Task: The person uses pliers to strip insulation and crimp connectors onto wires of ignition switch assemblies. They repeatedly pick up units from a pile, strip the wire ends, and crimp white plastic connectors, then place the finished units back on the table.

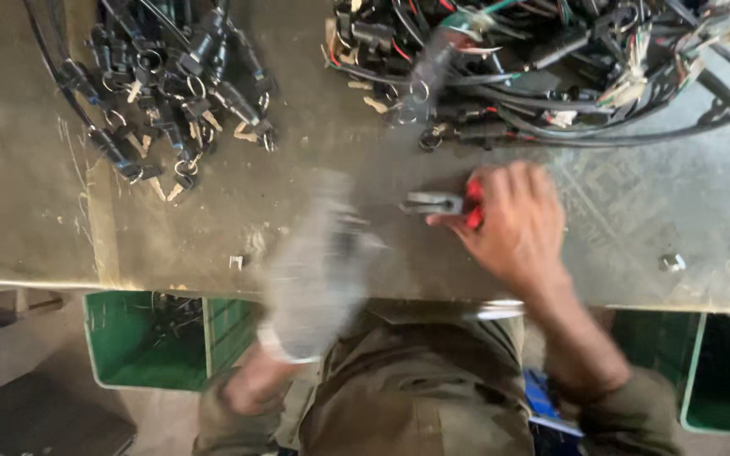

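Your workbench [213, 245] carries two heaps at its far edge: a tangled wire harness [551, 67] and black key switches [171, 93]. Near its front edge, your right hand [513, 219] grips red-handled pliers [445, 204]. Your left hand [318, 262] is a blur; its grip is unreadable.

Left hand [318, 262] blurred; its grip unreadable.

My right hand [513, 221] lies palm down, knuckles up, fingers curled shut around something I grip, forearm running back toward my body in an olive sleeve. My left hand [318, 262] is a grey motion smear, its finger pose unreadable, wrist low near my chest.
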